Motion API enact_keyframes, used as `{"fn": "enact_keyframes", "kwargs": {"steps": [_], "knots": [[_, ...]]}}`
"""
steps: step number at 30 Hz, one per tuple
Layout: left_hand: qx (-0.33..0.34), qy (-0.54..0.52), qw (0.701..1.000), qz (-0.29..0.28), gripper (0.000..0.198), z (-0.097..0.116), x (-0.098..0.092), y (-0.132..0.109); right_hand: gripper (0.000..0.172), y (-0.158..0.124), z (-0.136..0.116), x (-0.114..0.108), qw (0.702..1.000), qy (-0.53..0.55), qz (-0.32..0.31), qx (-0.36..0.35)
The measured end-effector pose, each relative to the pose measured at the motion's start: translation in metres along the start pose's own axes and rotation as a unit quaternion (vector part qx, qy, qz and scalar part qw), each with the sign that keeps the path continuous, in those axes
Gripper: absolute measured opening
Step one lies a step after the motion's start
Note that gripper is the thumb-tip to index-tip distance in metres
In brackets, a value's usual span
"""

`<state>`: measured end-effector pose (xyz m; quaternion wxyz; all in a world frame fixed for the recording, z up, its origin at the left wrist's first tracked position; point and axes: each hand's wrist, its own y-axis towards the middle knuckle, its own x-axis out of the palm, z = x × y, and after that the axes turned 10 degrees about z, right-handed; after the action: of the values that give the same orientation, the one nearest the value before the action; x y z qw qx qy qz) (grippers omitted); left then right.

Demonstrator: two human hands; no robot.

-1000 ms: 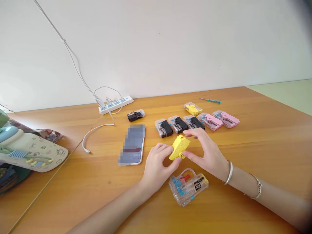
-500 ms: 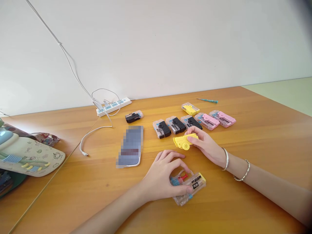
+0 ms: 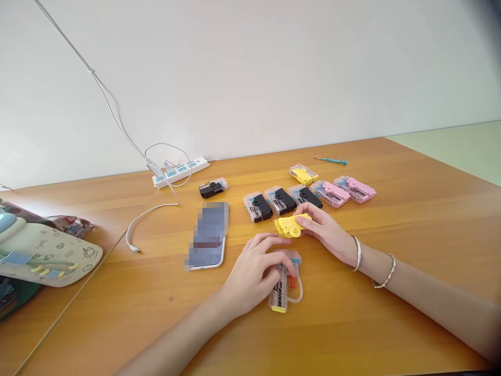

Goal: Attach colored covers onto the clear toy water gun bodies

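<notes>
A small clear toy water gun (image 3: 279, 295) with a red trigger, a blue inner part and a yellow grip base is at the middle front of the table. My left hand (image 3: 258, 274) grips its upper left part, the index finger bent over the top. Some of the gun is hidden behind those fingers. Just above it, my right hand (image 3: 326, 230) pinches a yellow plastic casing (image 3: 290, 226) with a round disc on its side. The tips of my left fingers come close to this casing; whether they touch it I cannot tell.
Behind the hands lie several folded mini water guns, black (image 3: 258, 207), pink (image 3: 359, 189) and yellow (image 3: 304, 175). Another black one (image 3: 213, 188) is farther left. A phone (image 3: 207, 235), power strip (image 3: 182, 171), white cable (image 3: 135, 247), screwdriver (image 3: 332, 161) and patterned bottle (image 3: 50, 253) surround them.
The clear water gun has been turned, so its yellow base now points toward me instead of to the right. The yellow casing has tilted and shifted slightly left in my right hand.
</notes>
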<state>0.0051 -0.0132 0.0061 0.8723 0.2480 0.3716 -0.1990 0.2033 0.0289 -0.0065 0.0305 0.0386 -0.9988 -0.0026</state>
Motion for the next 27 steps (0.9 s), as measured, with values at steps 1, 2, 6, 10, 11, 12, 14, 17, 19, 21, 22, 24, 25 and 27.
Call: {"fn": "enact_keyframes", "kwargs": {"steps": [1,2,6,10,11,12,14,17,19,21,22,24,25,27], "knots": [[-0.013,0.007,1.000,0.016,0.035,-0.001,0.001,0.000,0.027,0.000,0.000,0.000,1.000,-0.004,0.004,0.004],[-0.027,0.014,0.999,0.029,0.029,-0.001,0.001,0.000,0.028,0.000,0.000,0.000,1.000,-0.007,0.009,0.009],[-0.055,0.040,0.997,0.021,0.038,-0.003,0.003,0.000,0.033,0.001,0.001,0.000,0.999,-0.019,0.027,0.011],[-0.044,0.025,0.999,0.007,0.028,-0.001,0.002,0.000,0.032,0.001,0.003,-0.001,1.000,-0.023,0.003,-0.002],[-0.045,0.009,0.999,0.011,0.028,-0.001,0.002,0.000,0.031,0.001,0.003,-0.001,1.000,-0.015,0.002,0.002],[-0.051,-0.009,0.998,0.019,0.028,0.000,0.003,0.000,0.030,0.001,0.003,-0.002,1.000,-0.002,0.006,0.010],[-0.084,-0.055,0.994,0.040,0.030,-0.001,0.004,0.001,0.029,0.002,0.002,-0.002,0.998,0.033,0.032,0.032],[-0.162,-0.165,0.971,0.059,0.036,-0.004,0.007,0.002,0.031,0.004,0.002,-0.002,0.992,0.084,0.068,0.058],[-0.199,-0.244,0.945,0.092,0.044,-0.008,0.008,0.003,0.031,0.003,0.003,-0.001,0.988,0.114,0.068,0.078],[-0.215,-0.294,0.919,0.151,0.048,-0.011,0.007,0.005,0.034,0.000,0.003,0.002,0.985,0.136,0.040,0.100],[-0.217,-0.307,0.909,0.180,0.046,-0.011,0.006,0.006,0.036,-0.003,0.003,0.004,0.984,0.140,0.016,0.110],[-0.217,-0.316,0.897,0.220,0.037,-0.012,0.004,0.008,0.037,-0.009,0.003,0.008,0.983,0.131,-0.037,0.120],[-0.215,-0.315,0.894,0.234,0.032,-0.012,0.003,0.009,0.036,-0.012,0.002,0.010,0.984,0.120,-0.057,0.118],[-0.208,-0.311,0.893,0.248,0.027,-0.011,0.001,0.009,0.032,-0.019,0.000,0.013,0.987,0.092,-0.086,0.101]]}}
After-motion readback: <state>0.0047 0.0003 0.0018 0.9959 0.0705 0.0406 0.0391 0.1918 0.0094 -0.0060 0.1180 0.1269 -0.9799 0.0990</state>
